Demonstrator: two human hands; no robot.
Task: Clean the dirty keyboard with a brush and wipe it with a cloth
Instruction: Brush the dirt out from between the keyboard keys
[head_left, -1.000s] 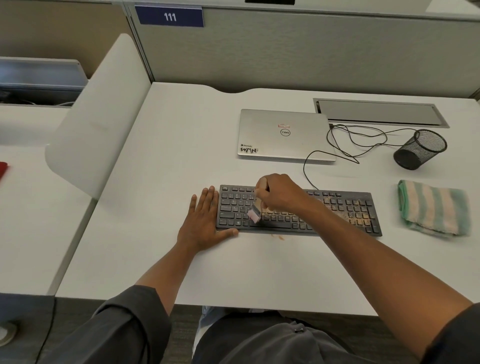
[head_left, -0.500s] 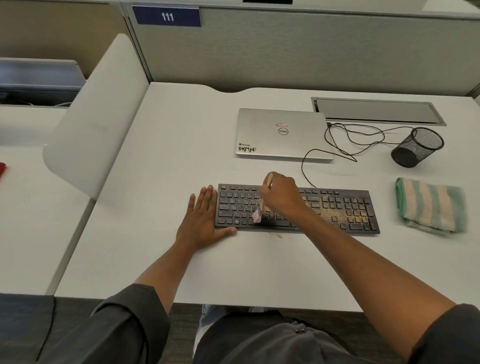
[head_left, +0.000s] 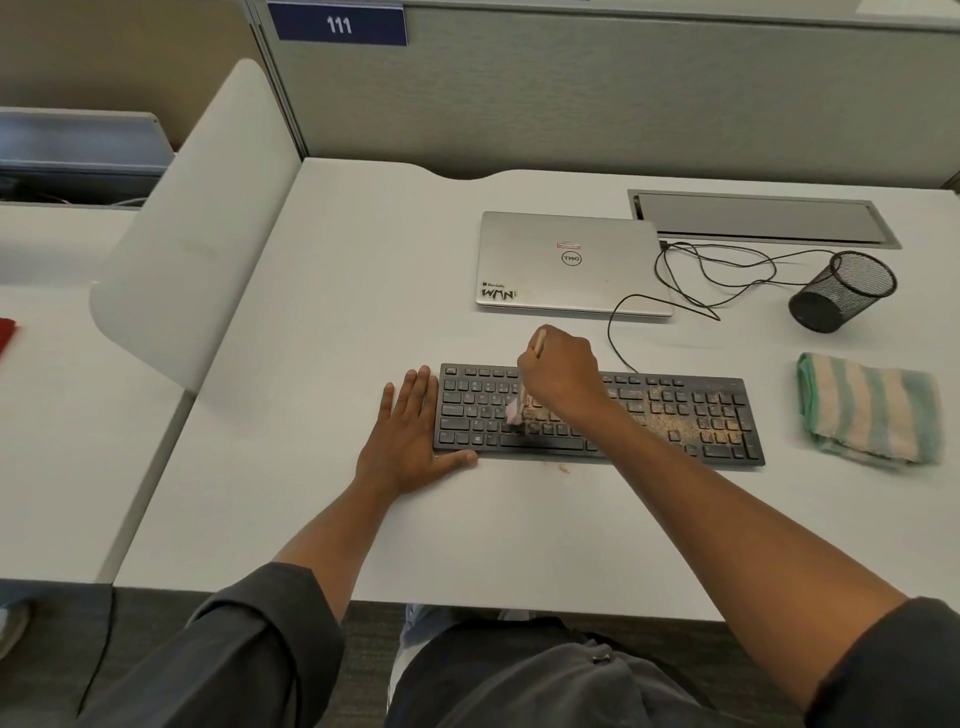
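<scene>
While right hand (head_left: 561, 371) holds brush (head_left: 519, 408) in closed grip, left hand (head_left: 410, 441) lies flat, bracing light, slide-prone keyboard (head_left: 691, 421); bristles probably soft. Cloth (head_left: 870, 408) limp, graspable anywhere.

Black keyboard (head_left: 597, 415) with tan specks, green-and-cream striped cloth (head_left: 870, 408), silver laptop (head_left: 571, 265).

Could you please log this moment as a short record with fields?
left hand: flat on the white desk, against the black keyboard's left end
right hand: grips the wooden-handled brush, bristles on the middle keys
dirt: tan crumbs on the right keys
striped green-and-pink cloth: folded, untouched, right of keyboard
</scene>
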